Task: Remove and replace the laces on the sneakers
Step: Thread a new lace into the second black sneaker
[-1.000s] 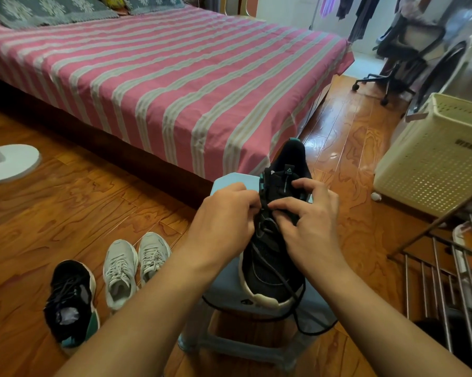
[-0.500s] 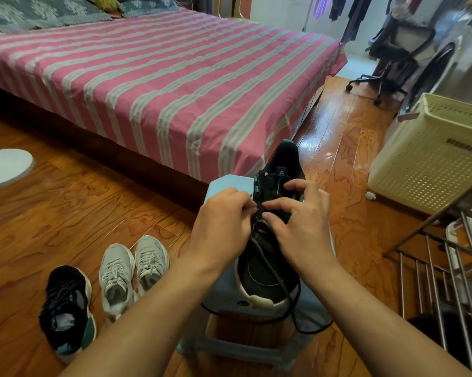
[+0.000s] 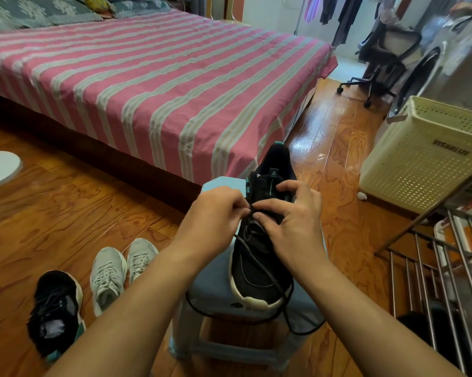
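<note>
A black sneaker [image 3: 259,270] with a white toe cap stands on a pale blue stool [image 3: 216,289], toe toward me. Its black lace [image 3: 289,317] runs loose down the shoe and hangs in loops off the stool's front. My left hand [image 3: 216,216] pinches the lace at the shoe's left eyelets, fingers curled. My right hand [image 3: 292,227] rests over the shoe's throat; its thumb and forefinger pinch the lace right beside my left fingertips, and its other fingers press on the tongue.
On the wooden floor at the left lie a second black sneaker [image 3: 55,311] and a pair of grey laced sneakers [image 3: 120,270]. A pink striped bed [image 3: 148,85] stands behind. A cream laundry basket [image 3: 425,156] and a metal rack [image 3: 433,268] crowd the right side.
Both hands stay at the shoe's eyelets with only small finger shifts. The camera has tilted slightly, so the scene sits a little lower in view.
</note>
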